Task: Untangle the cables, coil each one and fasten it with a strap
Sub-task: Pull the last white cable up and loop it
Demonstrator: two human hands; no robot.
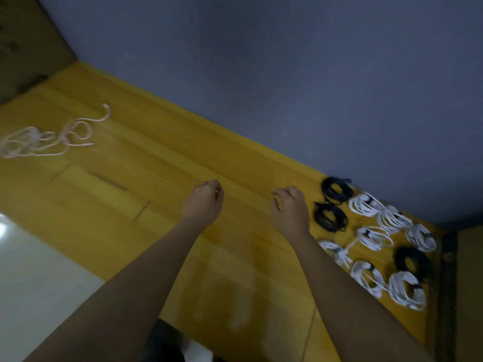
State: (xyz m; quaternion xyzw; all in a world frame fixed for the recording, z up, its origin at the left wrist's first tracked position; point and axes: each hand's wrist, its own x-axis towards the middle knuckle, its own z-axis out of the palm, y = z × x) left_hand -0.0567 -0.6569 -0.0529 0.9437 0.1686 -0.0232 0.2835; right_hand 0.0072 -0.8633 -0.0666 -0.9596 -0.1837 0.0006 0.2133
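My left hand (202, 202) has its fingers curled into a loose fist; I see nothing held, though the frame is blurred and a thin strap could hide in there. My right hand (290, 207) has its fingers bent and spread a little, hovering over the yellow table (162, 163) and gripping nothing I can make out. Taking that right hand as my landmark: just beside it on its right lies the finished work, two black coils (332, 205) nearest, then a cluster of white coils (386, 239) beyond, most showing a dark strap across them, with another black coil (413, 261) among them. Well away on the far left of that hand, past my left hand, sits a loose pale tangle of cable (47, 138), uncoiled and unstrapped. I judge the job mostly done, with that tangle left.
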